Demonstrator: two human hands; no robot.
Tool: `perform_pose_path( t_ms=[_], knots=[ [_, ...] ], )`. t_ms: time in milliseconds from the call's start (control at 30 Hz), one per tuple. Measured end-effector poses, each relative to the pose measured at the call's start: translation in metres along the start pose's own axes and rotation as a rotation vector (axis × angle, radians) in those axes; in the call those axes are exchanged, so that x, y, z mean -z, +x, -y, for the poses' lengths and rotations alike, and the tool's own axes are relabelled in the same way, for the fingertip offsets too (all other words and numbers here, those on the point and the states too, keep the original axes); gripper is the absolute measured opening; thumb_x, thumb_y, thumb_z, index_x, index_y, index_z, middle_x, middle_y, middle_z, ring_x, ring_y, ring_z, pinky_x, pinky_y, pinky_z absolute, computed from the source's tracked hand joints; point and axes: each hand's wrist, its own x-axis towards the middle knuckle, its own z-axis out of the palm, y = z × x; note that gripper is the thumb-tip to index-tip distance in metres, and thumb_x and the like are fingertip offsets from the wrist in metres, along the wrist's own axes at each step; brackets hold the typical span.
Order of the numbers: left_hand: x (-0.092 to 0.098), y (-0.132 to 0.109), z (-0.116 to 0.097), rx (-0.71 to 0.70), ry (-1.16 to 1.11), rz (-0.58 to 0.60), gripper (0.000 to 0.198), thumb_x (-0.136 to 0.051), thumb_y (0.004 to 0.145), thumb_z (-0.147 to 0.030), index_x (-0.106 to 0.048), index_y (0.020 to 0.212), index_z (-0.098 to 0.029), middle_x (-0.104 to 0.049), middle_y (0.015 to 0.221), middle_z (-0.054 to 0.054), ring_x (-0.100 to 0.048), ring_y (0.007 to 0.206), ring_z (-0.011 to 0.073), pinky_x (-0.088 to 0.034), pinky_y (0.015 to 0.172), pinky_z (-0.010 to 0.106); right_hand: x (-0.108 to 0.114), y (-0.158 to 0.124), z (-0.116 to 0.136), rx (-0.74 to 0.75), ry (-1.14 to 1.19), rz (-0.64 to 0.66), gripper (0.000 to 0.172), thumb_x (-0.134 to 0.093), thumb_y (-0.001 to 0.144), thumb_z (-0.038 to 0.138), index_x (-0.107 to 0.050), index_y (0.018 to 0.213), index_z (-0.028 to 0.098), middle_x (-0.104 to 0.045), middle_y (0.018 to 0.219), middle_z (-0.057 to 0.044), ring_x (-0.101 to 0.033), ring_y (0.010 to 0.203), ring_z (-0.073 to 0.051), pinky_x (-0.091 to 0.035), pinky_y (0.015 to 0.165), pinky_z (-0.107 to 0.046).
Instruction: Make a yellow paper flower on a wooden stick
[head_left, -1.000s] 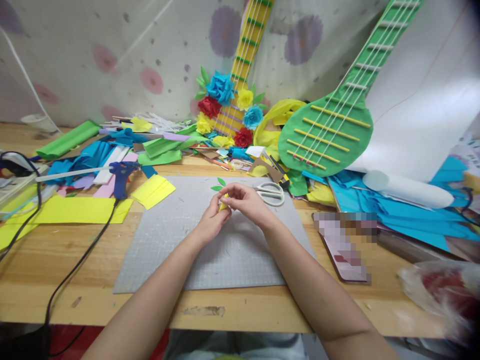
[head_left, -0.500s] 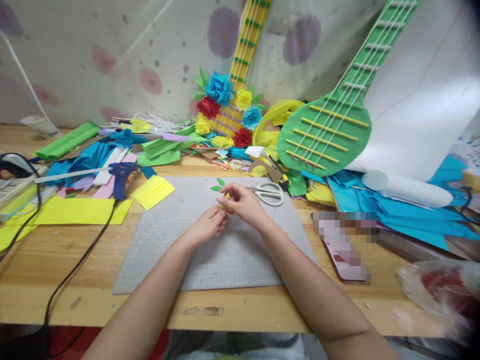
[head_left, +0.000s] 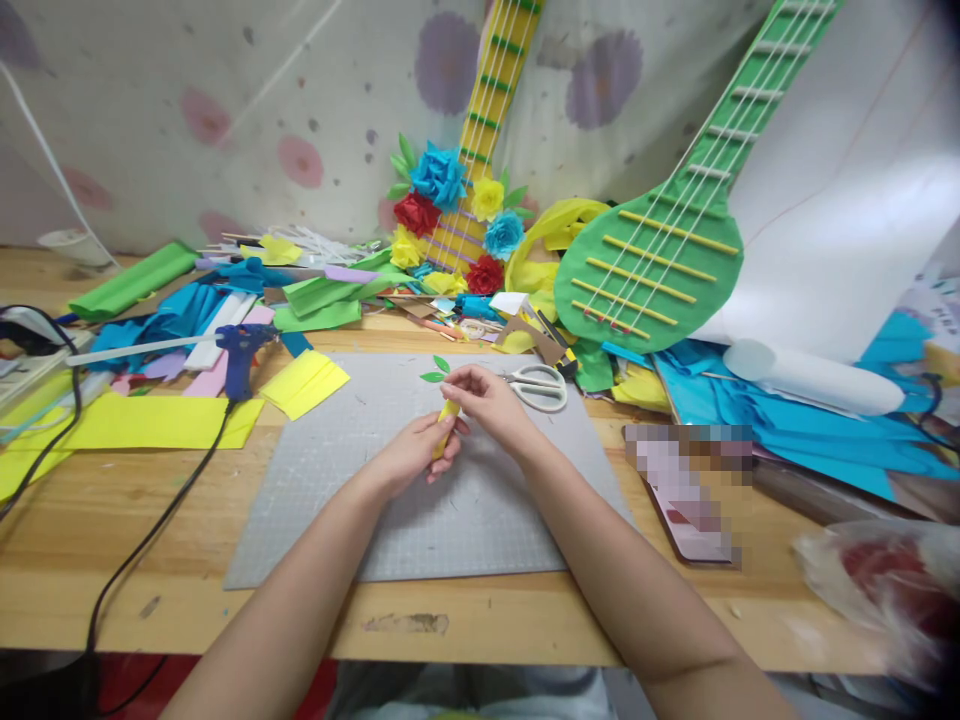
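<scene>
Between my two hands is a narrow strip of yellow crepe paper (head_left: 443, 432). My left hand (head_left: 417, 452) is closed on its lower part, with the thumb on top. The fingers of my right hand (head_left: 480, 398) pinch the strip's upper end; part of the strip is hidden by the fingers. Both hands are above the grey cutting mat (head_left: 315, 510). Just beyond my right fingertips lie small green paper leaves (head_left: 441, 364). Scissors with pale handles (head_left: 541, 388) rest to the right of my right hand, their blades partly hidden.
A blue glue gun (head_left: 244, 360) with its cord is on the left, by yellow paper sheets (head_left: 150, 421). Behind the mat stand a yellow paper guitar (head_left: 491, 110) with paper flowers and a green one (head_left: 652, 265). A partly blurred phone-like object (head_left: 686, 510) lies at right.
More of the yellow strip shows between my hands now. My left fingers have shifted slightly and loosened around it; my right hand has barely moved.
</scene>
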Motion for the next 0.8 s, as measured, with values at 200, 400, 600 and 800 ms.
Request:
perform_pose_path(
  t_ms=[200,400,600,800],
  knots=[
    [0.008,-0.003,-0.005,0.084,-0.205,0.097,0.029,-0.045,0.083,-0.041,-0.051,0.091,-0.013,-0.045,0.058,-0.004,-0.032,0.037,0.0014,-0.024,0.032,0.013,0.007,0.000,-0.002,-0.078,0.129,0.188,0.030,-0.066,0.064,0.031,-0.051,0.087,0.018,-0.047,0.052,0.010,-0.041,0.043,-0.005,-0.031,0.045,-0.020],
    [0.010,-0.004,-0.007,0.166,-0.291,0.122,0.026,-0.044,0.084,-0.035,-0.053,0.092,-0.012,-0.057,0.075,0.005,-0.052,0.056,0.0094,-0.047,0.050,0.023,0.009,0.001,-0.006,-0.083,0.016,0.141,0.027,-0.064,0.065,0.029,-0.051,0.086,0.018,-0.048,0.056,0.008,-0.043,0.046,-0.006,-0.032,0.045,-0.020],
    [0.013,-0.010,-0.008,0.175,0.030,0.052,0.029,-0.044,0.083,-0.041,-0.053,0.091,-0.015,-0.038,0.059,-0.005,-0.023,0.041,0.0025,-0.015,0.037,0.015,0.014,-0.001,-0.007,-0.043,-0.067,0.241,0.031,-0.061,0.068,0.028,-0.050,0.096,0.019,-0.054,0.063,0.006,-0.048,0.051,-0.008,-0.037,0.052,-0.022],
    [0.024,-0.010,0.003,-0.246,0.841,-0.249,0.028,-0.044,0.082,-0.038,-0.060,0.099,-0.022,-0.058,0.089,0.004,-0.053,0.082,0.0156,-0.041,0.070,0.026,0.022,-0.001,-0.008,0.157,-0.555,0.216,0.019,-0.063,0.068,0.022,-0.060,0.086,0.019,-0.060,0.077,0.002,-0.048,0.061,-0.008,-0.036,0.060,-0.023]
  ],
)
